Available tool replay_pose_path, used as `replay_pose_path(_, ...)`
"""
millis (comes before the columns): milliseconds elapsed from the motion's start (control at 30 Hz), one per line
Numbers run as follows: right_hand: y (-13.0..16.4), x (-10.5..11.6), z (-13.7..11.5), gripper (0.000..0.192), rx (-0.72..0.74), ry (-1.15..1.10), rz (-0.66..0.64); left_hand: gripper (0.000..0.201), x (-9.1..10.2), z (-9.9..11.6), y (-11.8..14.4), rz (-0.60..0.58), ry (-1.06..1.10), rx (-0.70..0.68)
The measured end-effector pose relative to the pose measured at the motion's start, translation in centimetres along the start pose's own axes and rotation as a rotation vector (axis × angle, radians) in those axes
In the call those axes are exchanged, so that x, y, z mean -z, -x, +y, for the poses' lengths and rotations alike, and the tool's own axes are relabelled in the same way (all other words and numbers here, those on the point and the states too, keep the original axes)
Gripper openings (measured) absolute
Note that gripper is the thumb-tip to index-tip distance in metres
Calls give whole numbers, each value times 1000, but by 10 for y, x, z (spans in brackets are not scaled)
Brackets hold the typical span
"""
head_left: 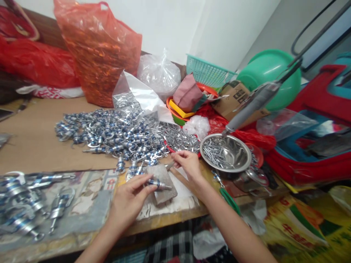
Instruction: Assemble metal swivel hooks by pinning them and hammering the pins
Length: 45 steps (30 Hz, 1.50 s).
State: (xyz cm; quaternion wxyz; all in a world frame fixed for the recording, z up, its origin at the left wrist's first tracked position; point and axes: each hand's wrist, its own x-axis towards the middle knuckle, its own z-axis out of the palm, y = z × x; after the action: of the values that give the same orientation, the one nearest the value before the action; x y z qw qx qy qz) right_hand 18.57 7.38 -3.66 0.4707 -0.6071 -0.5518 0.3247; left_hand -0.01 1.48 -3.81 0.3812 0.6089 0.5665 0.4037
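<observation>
Where the hands meet: over a tilted grey block (166,195) near the front of the desk (33,140).
Left hand (134,193): fingers nearly closed, thumb and forefinger around a blue-banded bolt (155,182), its pointed end lying across the block.
Right hand (189,165): thumb and forefinger pinched together on a thin grey piece (170,165) by the block's far right corner; what it is, I cannot tell.
Heap behind: a broad heap of blue-banded hooks (109,128) crowds up to the block's far side.
Near left: a loose cluster of similar hooks (24,208), on worn printed paper (93,197).
Right of the hands: small metal parts (183,138), then a steel bowl (238,157) partly filled with metal pins (215,151).
Overhead obstacle: a grey tool (252,104) slants down, its tip above the bowl's far rim.
Desk edge: a green loop (229,201), partly behind the right forearm.
Back row: an orange-red bag (101,54), a clear bag (159,75), a teal basket (208,69), a cardboard box (233,93) and a green basin (271,78).
Writing: red characters on a yellow sack (298,223) at lower right, the first seemingly 牛, the others too blurred; dark printed marks on the box, unreadable.
</observation>
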Motion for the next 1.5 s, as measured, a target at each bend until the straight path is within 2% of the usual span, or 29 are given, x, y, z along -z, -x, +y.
replay_pose_path(133, 42, -19, -23, 13, -47, -169, -154, 28, -3, -7, 3, 52, -50, -94)
replay_pose_path(233, 59, -24, -31, 7, 45, -162, -174, 28, -4, -10, 5, 96, -72, -162)
replay_pose_path(300, 63, -24, -34, 7, 100, -145, -185, 28, -3, -11, 6, 104, -80, -204)
replay_pose_path(533, 66, -18, -40, 6, 122, -142, -244, 26, -1, -8, 10, 64, -71, -298)
replay_pose_path(667, 72, -14, -45, 9, 224, -88, -243, 18, 0, -3, 15, 56, 8, -331)
replay_pose_path(733, 78, -12, -44, 5, 294, -68, -224, 14, 1, 1, 17, 43, 63, -302)
replay_pose_path(800, 84, -11, -40, 20, 398, -32, -165, 13, 3, 5, 18, 17, 121, -225)
replay_pose_path(867, 89, -10, -33, 34, 573, 36, -100, 13, 5, 8, 19, -23, 165, -151)
replay_pose_path(1000, 92, -6, -22, 30, 930, 202, -51, 13, 11, 15, 19, -94, 173, -112)
replay_pose_path(1100, 89, -2, -22, 27, 1053, 286, -51, 13, 16, 20, 19, -126, 103, -154)
replay_pose_path(1200, 86, 1, -26, 25, 1095, 297, -52, 13, 22, 24, 19, -148, 12, -256)
replay_pose_path(1333, 86, 2, -28, 25, 1077, 277, -34, 12, 24, 26, 18, -147, -37, -366)
replay_pose_path(1500, 89, 4, -29, 29, 1055, 296, -49, 14, 23, 22, 18, -143, 12, -352)
